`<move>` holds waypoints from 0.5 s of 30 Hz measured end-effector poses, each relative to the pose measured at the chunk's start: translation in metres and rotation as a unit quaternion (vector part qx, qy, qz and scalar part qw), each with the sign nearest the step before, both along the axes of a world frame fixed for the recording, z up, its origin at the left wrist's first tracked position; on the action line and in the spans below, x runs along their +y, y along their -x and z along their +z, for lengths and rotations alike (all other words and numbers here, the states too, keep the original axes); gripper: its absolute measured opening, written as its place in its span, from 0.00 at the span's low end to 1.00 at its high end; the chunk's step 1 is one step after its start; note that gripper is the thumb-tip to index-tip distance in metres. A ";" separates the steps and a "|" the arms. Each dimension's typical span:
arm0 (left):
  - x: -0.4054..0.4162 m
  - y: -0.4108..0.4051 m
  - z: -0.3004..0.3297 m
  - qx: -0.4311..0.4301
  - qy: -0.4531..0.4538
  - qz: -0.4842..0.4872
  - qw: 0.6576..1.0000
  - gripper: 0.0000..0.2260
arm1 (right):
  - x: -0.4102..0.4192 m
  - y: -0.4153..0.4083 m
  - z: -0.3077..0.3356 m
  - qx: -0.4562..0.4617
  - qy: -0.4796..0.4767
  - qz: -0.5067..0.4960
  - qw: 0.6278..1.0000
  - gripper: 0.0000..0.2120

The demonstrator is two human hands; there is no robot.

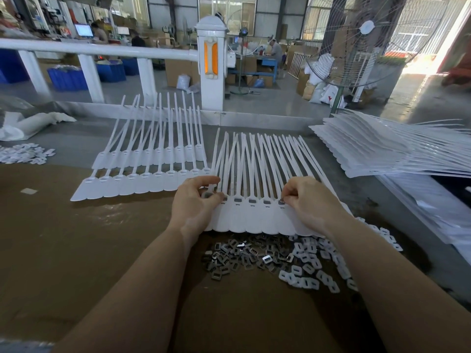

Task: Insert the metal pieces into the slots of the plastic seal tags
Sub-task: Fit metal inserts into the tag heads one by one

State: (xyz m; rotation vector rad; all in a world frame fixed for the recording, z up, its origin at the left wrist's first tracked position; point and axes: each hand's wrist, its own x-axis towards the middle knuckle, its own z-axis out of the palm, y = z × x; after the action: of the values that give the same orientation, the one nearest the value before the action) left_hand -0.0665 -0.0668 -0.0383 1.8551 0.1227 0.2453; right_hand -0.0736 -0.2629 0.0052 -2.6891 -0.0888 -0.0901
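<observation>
A white railing (pixel 102 50) crosses the upper left of the frame and meets a white post (pixel 212 64) bearing an orange reflector (pixel 211 59). Blue bins (pixel 67 78) stand on the floor behind the rail. At upper right stands a large wire-caged fan (pixel 367 36), with white sacks (pixel 328 94) near its base.

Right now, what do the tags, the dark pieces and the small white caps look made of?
Tags: matte white moulded plastic, probably; thin bending tails. Dark pieces: stamped metal, it seems; grey with bright glints. White caps: likely the same white plastic, dull and uniform.
</observation>
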 end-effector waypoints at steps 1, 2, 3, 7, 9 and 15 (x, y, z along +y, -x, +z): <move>0.000 0.000 0.000 0.001 0.001 0.000 1.000 0.12 | 0.001 0.000 0.001 0.002 0.008 0.002 1.000 0.08; 0.000 0.000 0.000 0.001 0.002 -0.001 1.000 0.12 | 0.002 0.000 0.002 0.005 0.016 0.003 1.000 0.08; 0.000 0.000 0.000 0.001 0.004 -0.001 1.000 0.12 | 0.002 0.000 0.002 0.013 0.025 0.003 1.000 0.09; 0.000 0.000 -0.001 -0.005 0.003 -0.001 1.000 0.12 | 0.003 -0.003 0.005 0.027 0.038 -0.003 0.999 0.09; 0.000 0.000 -0.001 -0.006 -0.002 -0.002 1.000 0.12 | 0.002 -0.003 0.003 -0.005 0.026 -0.011 1.000 0.09; 0.001 0.000 0.000 -0.012 -0.016 -0.005 1.000 0.12 | -0.003 0.006 -0.007 -0.116 -0.040 -0.039 0.992 0.09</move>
State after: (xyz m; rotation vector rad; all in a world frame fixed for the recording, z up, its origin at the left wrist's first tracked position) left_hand -0.0661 -0.0659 -0.0387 1.8840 0.0928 0.2638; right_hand -0.0800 -0.2658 -0.0015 -2.5923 -0.0490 -0.4211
